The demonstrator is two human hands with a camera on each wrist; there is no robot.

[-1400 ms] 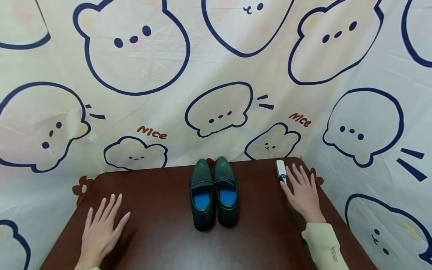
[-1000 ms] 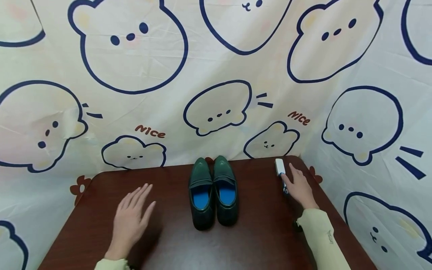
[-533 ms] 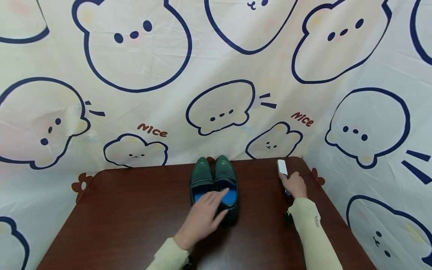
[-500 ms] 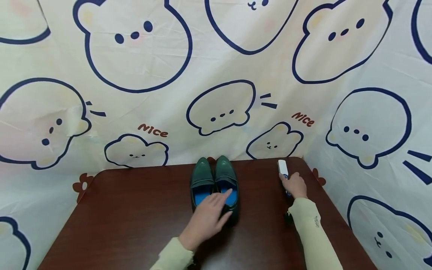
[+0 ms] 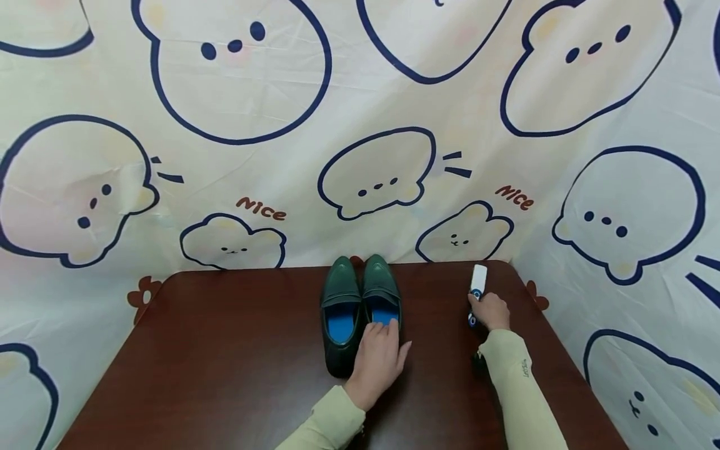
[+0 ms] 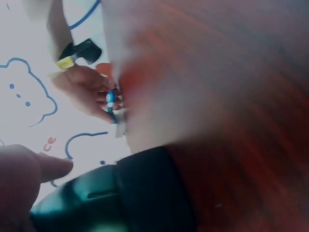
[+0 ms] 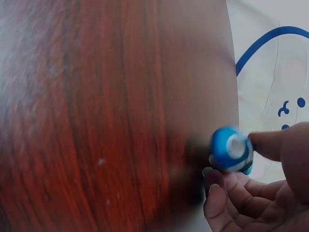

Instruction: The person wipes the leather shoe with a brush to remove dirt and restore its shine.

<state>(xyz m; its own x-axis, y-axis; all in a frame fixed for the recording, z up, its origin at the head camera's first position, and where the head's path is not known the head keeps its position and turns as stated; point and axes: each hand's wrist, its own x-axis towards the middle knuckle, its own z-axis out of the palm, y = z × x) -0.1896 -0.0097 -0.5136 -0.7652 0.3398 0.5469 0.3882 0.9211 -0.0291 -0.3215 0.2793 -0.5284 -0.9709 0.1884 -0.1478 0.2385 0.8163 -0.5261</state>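
Observation:
A pair of dark green loafers with blue insoles stands side by side at the middle of the table's far side. My left hand (image 5: 375,361) lies over the heel of the right loafer (image 5: 380,281), fingers extended at its opening, thumb apart to the right; the heel is hidden under it. Beside it is the left loafer (image 5: 340,294), uncovered. At the far right, my right hand (image 5: 492,311) grips a slim tool with a white oblong head (image 5: 479,277) and a blue-and-white handle. Its rounded blue handle end (image 7: 231,147) shows between thumb and fingers in the right wrist view.
The glossy dark brown table (image 5: 236,350) ends just beyond the loafers' toes. A pale cloth (image 5: 281,169) printed with bear outlines hangs behind it and along both sides.
My left hand has swept from the left side of the table to the right loafer. My right hand has closed round the tool's handle and turned the tool slightly.

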